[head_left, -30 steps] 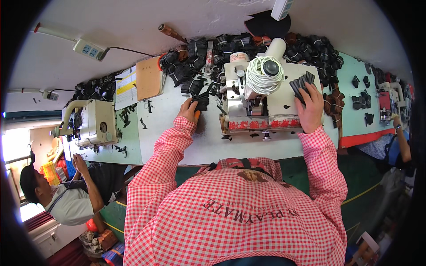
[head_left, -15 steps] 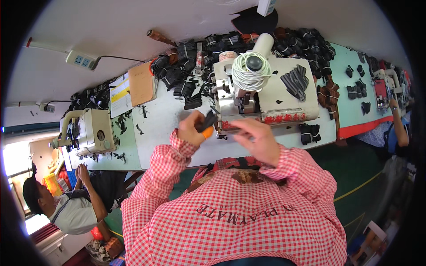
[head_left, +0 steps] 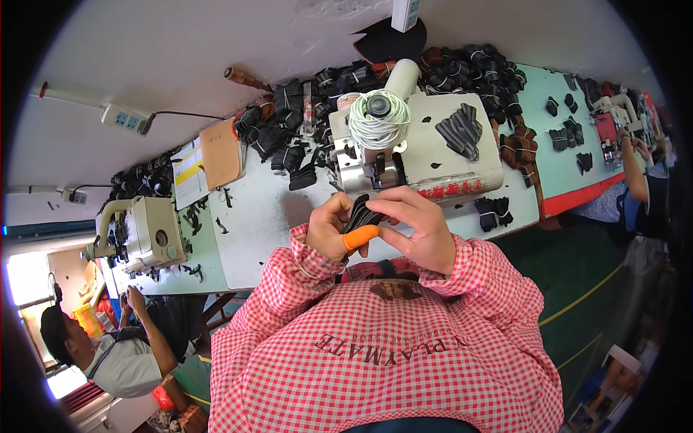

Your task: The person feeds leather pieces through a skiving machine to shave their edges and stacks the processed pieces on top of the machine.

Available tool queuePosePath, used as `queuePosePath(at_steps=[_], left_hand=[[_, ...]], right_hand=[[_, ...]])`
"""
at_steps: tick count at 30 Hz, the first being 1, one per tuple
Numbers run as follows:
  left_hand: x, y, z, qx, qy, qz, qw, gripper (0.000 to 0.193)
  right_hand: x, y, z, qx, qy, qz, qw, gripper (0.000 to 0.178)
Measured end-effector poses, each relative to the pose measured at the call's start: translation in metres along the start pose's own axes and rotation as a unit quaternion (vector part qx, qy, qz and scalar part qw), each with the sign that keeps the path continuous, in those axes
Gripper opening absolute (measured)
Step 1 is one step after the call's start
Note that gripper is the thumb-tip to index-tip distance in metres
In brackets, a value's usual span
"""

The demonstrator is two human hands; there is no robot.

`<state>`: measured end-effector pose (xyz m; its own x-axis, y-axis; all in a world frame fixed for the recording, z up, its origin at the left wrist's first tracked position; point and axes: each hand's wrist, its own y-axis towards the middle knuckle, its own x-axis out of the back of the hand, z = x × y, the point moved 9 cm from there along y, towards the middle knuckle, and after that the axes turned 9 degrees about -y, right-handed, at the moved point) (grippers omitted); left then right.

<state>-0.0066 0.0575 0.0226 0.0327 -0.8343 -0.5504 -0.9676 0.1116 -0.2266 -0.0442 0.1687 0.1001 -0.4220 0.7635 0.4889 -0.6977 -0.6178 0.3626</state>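
A bundle of dark strips sits in the left hand, which grips it closely, an orange finger cover on one digit. The right hand has its fingertips at the bundle's right side; whether they pinch it or just touch, I cannot tell. Just beyond the grip stands a cream machine topped by coiled pale cord, with a fan of dark strips right of the coil. The white worktable reaches to both sides of the hands, dark scraps scattered to their left. Well behind the grip, bundled pieces crowd the pale wall. Green floor shows to the lower right. Far left of the grip, past a seated co-worker, is a yellow basket-like container, its contents too blurred to tell.
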Motion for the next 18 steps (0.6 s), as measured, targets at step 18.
queuePosePath(at_steps=[18], left_hand=[[-0.01, 0.002, -0.014, -0.052, 0.012, -0.005, 0.999, 0.034]], right_hand=[[0.011, -0.008, 0.004, -0.011, -0.033, -0.091, 0.995, 0.038]])
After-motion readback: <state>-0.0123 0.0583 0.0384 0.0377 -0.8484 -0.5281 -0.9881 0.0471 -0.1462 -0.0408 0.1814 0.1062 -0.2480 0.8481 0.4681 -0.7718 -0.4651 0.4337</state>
